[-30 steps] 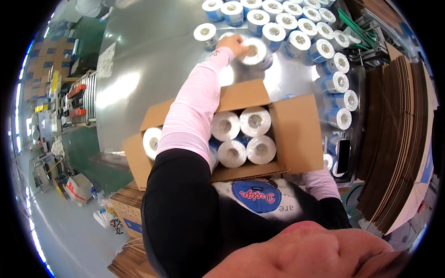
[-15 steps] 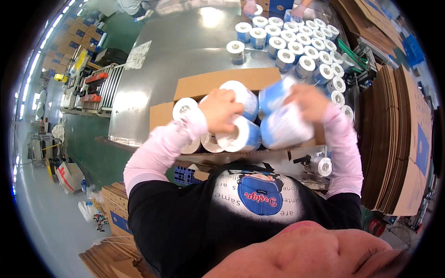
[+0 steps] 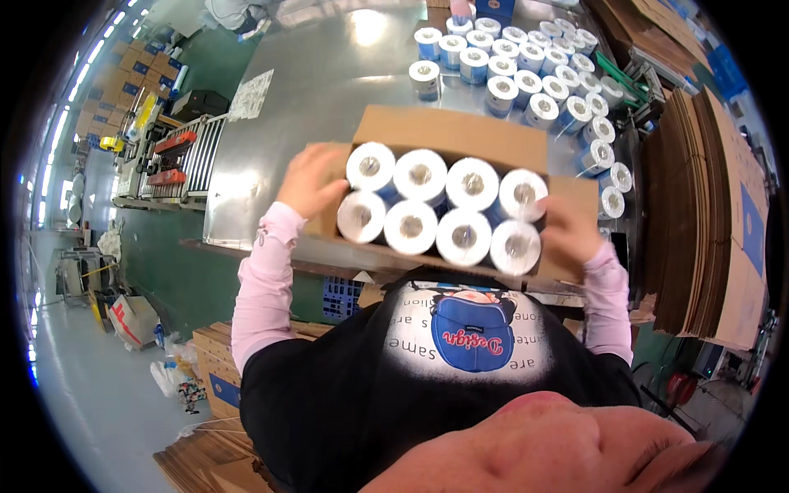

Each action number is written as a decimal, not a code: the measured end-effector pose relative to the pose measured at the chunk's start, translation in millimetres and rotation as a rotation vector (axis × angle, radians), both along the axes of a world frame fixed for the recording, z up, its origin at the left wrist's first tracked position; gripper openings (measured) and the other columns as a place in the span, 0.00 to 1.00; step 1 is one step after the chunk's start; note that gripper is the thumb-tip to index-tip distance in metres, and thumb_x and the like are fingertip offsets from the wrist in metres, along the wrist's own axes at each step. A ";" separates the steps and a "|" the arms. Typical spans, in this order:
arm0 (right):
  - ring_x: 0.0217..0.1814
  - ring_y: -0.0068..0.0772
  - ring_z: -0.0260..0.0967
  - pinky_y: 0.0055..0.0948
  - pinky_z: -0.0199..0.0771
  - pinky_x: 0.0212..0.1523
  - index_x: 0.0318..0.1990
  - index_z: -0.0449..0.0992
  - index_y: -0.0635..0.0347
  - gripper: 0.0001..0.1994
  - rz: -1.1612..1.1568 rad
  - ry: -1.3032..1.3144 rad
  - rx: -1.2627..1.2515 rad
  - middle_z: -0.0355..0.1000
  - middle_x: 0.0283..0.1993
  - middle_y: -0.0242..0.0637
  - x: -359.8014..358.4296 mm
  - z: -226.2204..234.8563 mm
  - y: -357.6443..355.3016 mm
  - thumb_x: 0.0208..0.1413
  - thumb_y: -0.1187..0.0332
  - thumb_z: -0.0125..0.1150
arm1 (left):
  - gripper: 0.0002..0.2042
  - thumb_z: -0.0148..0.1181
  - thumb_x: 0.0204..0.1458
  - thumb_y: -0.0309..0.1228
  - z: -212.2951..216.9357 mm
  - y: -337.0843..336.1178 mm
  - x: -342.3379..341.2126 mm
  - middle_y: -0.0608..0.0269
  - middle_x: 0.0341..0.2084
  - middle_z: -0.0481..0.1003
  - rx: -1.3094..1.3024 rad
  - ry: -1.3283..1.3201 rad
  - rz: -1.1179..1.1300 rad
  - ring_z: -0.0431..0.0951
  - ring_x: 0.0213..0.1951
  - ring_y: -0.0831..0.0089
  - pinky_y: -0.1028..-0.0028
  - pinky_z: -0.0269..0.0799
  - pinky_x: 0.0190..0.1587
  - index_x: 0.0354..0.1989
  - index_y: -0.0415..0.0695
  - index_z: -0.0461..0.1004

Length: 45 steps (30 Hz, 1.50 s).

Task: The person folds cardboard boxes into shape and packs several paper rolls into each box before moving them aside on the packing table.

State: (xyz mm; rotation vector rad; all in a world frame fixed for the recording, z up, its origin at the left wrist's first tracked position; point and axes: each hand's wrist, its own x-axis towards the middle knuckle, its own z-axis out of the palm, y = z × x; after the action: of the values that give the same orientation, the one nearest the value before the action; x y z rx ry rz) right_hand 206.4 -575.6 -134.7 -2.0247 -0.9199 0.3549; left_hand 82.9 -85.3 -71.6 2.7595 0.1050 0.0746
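A worker's two bare hands grip an open brown cardboard box [image 3: 448,135] packed with eight white rolls in blue-printed wrap [image 3: 440,214], seen from above through a head-worn camera. The rolls stand on end in two rows of four, cores facing up, filling the box from side to side. The left hand [image 3: 308,181] lies against the box's left end, fingers [image 3: 316,160] spread over the cardboard flap beside the nearest roll. The right hand [image 3: 569,230] holds the right end, fingers curled and pressed together against the cardboard wall just beside the last roll of the near row. Both wrists emerge from pale pink sleeves [image 3: 263,287] worn under a black top.

The box sits at the near edge of a grey metal bench [image 3: 329,90], close against the worker's chest. Farther back on the bench, more wrapped white rolls [image 3: 526,70] stand on end in a loose cluster that trails off to the right. A stack of flattened brown cardboard sheets [image 3: 699,214] stands upright to the right of the bench. To the left, beyond the bench, a roller conveyor [image 3: 193,156] stands on a green floor [image 3: 177,263], with further cardboard boxes [image 3: 218,370] lower down.
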 end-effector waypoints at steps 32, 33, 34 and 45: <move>0.52 0.50 0.68 0.44 0.60 0.61 0.48 0.77 0.61 0.14 -0.140 -0.498 -0.115 0.72 0.48 0.46 -30.2 -26.4 59.8 0.54 0.75 0.54 | 0.26 0.52 0.56 0.44 -101.0 -79.2 47.3 0.59 0.66 0.61 0.208 -0.167 0.166 0.55 0.69 0.60 0.38 0.44 0.65 0.63 0.54 0.65; 0.56 0.51 0.67 0.44 0.58 0.63 0.50 0.76 0.62 0.15 -0.148 -0.485 -0.108 0.71 0.52 0.48 -35.6 -29.1 61.4 0.55 0.74 0.54 | 0.23 0.51 0.56 0.42 -104.3 -74.4 52.6 0.59 0.65 0.62 0.168 -0.146 0.140 0.57 0.68 0.60 0.40 0.47 0.65 0.62 0.54 0.67; 0.60 0.51 0.64 0.44 0.56 0.65 0.51 0.76 0.62 0.15 -0.238 -0.455 -0.095 0.68 0.55 0.49 -35.9 -35.9 59.0 0.56 0.73 0.52 | 0.22 0.49 0.57 0.39 -104.8 -71.7 58.0 0.60 0.64 0.63 0.122 -0.129 0.112 0.59 0.67 0.61 0.42 0.49 0.65 0.60 0.54 0.69; 0.72 0.43 0.52 0.42 0.51 0.70 0.72 0.47 0.62 0.31 -0.614 0.495 0.568 0.49 0.73 0.47 -88.9 -63.0 156.5 0.66 0.59 0.44 | 0.40 0.64 0.42 0.57 -71.6 -137.0 9.3 0.53 0.67 0.56 -0.107 -0.072 -0.594 0.49 0.71 0.56 0.34 0.38 0.66 0.64 0.54 0.63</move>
State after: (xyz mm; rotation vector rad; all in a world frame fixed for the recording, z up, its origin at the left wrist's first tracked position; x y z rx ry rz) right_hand 117.5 -419.1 -197.7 -1.4855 -0.0502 0.2007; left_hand 92.2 -222.3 -143.2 2.5615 -0.7014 0.0079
